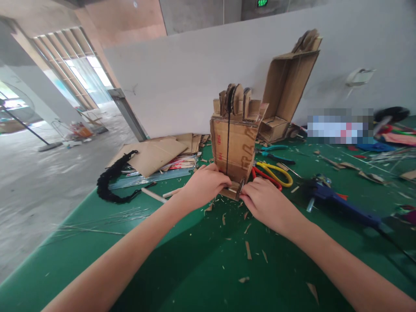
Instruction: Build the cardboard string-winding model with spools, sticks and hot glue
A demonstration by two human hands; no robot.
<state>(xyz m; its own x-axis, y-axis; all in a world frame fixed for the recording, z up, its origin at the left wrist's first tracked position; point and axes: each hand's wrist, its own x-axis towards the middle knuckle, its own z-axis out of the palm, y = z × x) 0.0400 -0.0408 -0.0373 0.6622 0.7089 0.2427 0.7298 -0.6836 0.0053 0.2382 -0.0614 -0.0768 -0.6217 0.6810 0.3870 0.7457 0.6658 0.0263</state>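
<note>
A cardboard tower (pixel 235 147) stands upright on the green table. Cardboard wheels (pixel 238 99) are mounted at its top, and a black string (pixel 228 143) runs from them down its front. My left hand (pixel 209 182) is closed at the tower's lower left front, near the string's lower end. Its fingertips hide what they hold. At the lower right corner, the fingers of my right hand (pixel 260 197) pinch a small cardboard disc (pixel 241 187) seen edge-on. A short pale piece shows between the two hands, low at the tower's base.
Behind stands a taller cardboard frame (pixel 286 86). To the right lie yellow-handled scissors (pixel 279 173), teal pliers (pixel 276 155) and a blue glue gun (pixel 344 203). Leftward are a black fuzzy strip (pixel 105 184), cardboard sheets (pixel 159 151) and thin wires (pixel 97 229). Cardboard scraps (pixel 248 250) litter the front.
</note>
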